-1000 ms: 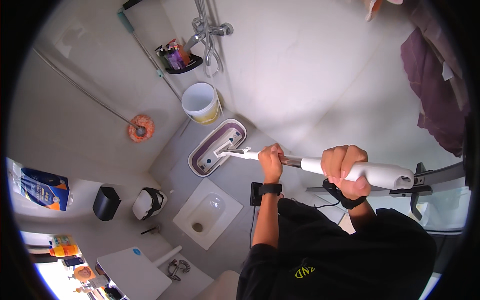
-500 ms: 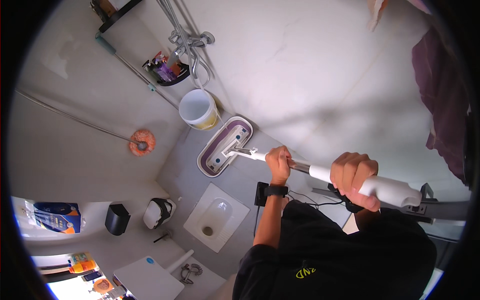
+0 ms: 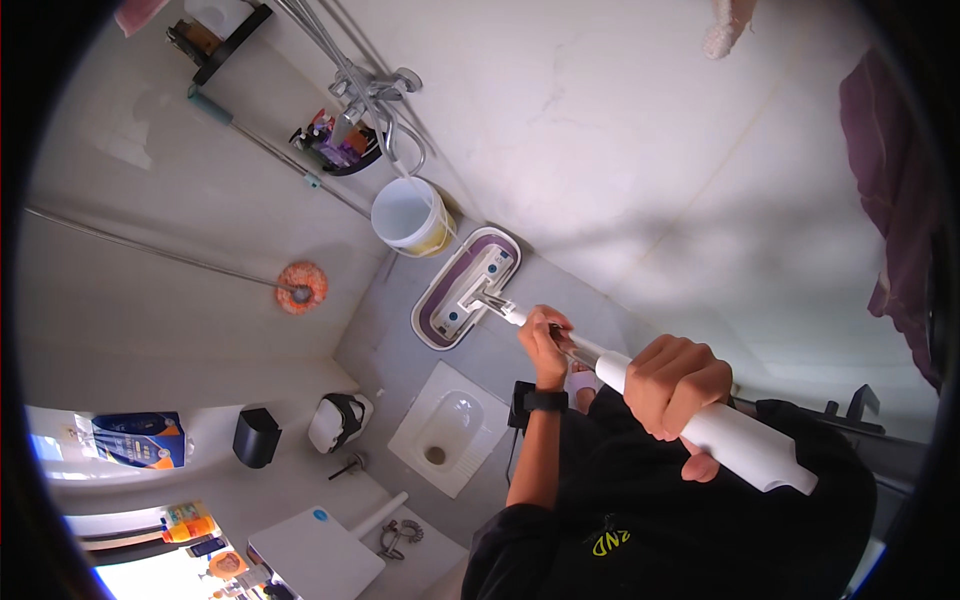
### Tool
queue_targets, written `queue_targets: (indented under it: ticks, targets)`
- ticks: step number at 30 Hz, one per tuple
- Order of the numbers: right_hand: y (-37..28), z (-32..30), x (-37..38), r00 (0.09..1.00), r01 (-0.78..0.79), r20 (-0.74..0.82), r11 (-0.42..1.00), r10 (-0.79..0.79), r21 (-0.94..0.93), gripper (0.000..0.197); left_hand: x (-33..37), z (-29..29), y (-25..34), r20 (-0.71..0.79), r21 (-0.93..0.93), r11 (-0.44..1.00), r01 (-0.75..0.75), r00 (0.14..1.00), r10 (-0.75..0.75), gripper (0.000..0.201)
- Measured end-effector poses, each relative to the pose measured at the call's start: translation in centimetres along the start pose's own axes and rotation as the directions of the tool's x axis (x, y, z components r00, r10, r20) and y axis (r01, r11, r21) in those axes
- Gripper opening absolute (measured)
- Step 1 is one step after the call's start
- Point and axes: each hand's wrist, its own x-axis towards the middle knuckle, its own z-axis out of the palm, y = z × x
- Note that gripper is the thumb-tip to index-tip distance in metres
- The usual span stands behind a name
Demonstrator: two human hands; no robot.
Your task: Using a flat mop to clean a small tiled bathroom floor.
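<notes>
Both my hands are closed around a flat mop (image 3: 752, 440) with a white grip and a metal shaft. My left hand (image 3: 545, 345) wraps the lower shaft, with a black band on its wrist. Farther up, my right hand (image 3: 675, 390) clasps the thick white grip, whose end points toward my chest. The mop's flat white head (image 3: 466, 305) lies lengthwise inside an oval white and purple mop bucket (image 3: 440, 290) on the grey floor. The water level, if any, cannot be made out.
Behind the mop bucket stands a round white bucket (image 3: 405, 215). A squat toilet (image 3: 455, 420) is set in the floor nearby. An orange fluffy brush (image 3: 302, 287) and a long pole (image 3: 265, 145) lean at the left wall. Bottles crowd a corner shelf (image 3: 350, 165).
The mop's grip end has swung toward my body, and both hands have shifted left with it. The head stays in the mop bucket. The whole view has shifted slightly.
</notes>
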Motion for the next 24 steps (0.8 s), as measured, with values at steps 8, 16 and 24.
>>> queue_targets:
  ticks: [8, 16, 24]
  targets:
    - [1.5, 2.3, 1.0, 0.973, -0.008, 0.231, 1.000, 0.007, 0.006, 0.029, -1.0, -2.5, -0.1, -0.172, 0.180, 0.981, -0.071, 0.980, 0.103, 0.038]
    - [6.6, 9.2, 3.8, 0.960, 0.043, 0.281, 0.992, -0.008, -0.117, 0.029, 0.4, -9.4, 1.0, -0.250, 0.240, 0.952, -0.191, 0.935, 0.251, 0.037]
    - [13.3, 14.5, 4.8, 0.944, -0.065, 0.251, 0.869, 0.213, -0.491, 0.080, -4.4, -11.2, 16.1, -0.438, -0.075, 0.863, -0.499, 0.794, 0.421, 0.054]
